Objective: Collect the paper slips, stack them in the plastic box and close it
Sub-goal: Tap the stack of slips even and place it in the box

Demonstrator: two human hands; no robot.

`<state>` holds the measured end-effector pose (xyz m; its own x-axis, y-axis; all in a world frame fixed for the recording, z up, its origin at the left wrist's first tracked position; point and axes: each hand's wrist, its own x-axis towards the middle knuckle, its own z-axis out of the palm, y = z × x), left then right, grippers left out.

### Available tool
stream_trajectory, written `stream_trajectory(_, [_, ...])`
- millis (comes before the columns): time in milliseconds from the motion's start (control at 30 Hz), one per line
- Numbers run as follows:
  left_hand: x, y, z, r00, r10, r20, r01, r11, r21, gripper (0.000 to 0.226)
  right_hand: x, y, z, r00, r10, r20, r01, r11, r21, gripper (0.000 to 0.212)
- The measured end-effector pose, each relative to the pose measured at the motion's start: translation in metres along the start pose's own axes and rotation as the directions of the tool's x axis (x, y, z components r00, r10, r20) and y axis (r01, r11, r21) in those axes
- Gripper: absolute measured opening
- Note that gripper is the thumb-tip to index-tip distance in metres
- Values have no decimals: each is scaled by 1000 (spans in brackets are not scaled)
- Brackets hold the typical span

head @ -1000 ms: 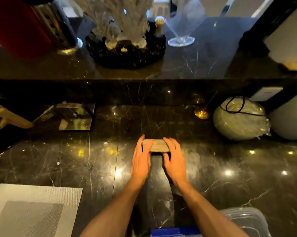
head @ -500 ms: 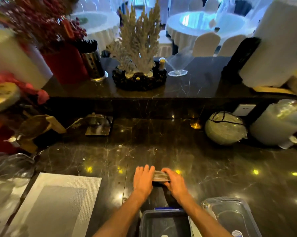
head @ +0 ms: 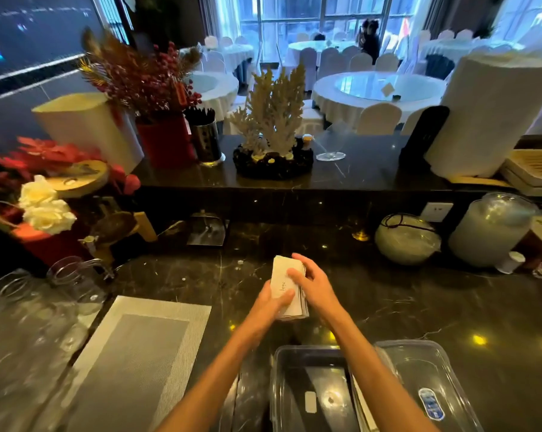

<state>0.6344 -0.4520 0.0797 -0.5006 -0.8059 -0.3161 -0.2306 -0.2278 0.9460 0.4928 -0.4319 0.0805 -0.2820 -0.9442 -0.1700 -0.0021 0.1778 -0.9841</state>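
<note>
A thick stack of white paper slips (head: pixel 282 275) is held above the dark marble counter (head: pixel 419 300), its top slip facing me with a small printed word. My left hand (head: pixel 272 302) grips the stack's near left corner from below, thumb on top. My right hand (head: pixel 310 283) clasps its right side, fingers over the top slip. The clear plastic box (head: pixel 310 388) stands open near the front edge, below my forearms, with one small white slip (head: pixel 310 402) inside. Its clear lid (head: pixel 425 385) lies just to the right of it.
A grey woven placemat (head: pixel 132 363) lies at front left, with clear glasses (head: pixel 39 307) beyond it. A wrapped round object (head: pixel 406 240) and a large jar (head: pixel 491 230) stand at the right. A raised shelf carries a coral ornament (head: pixel 272 126), red flowers and a paper roll.
The stack, earlier pressed edge-on against the counter between both hands, is now lifted and turned flat side up. The view has tilted up and the box now shows fully.
</note>
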Motion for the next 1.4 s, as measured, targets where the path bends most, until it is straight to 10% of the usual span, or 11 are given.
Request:
stream_trajectory(167, [-36,-11,7,994,-55,-92,18,933,-360,45,-36,6,7,980,175,-94,-149,961,233,67])
stream_trajectory(267, [-50,-23,23,993,-68,-93,38,955,-295,51,-58,15,15,938,343,-56,-294,868,401,73])
stream_trajectory(1000, [-65,-80,45,990,-88,-113,85,996,-23,65,-100,53,21,910,414,-28,-404,899,167,48])
stream_trajectory(1233, [-86,-115,19,976,-168,-136,203,931,304,74,-134,96,-21,853,521,-9,-521,853,27,39])
stream_trajectory(1400, [-100,-115,24,961,-251,119,231,960,157,82,-135,116,-9,819,571,-60,-573,809,-128,32])
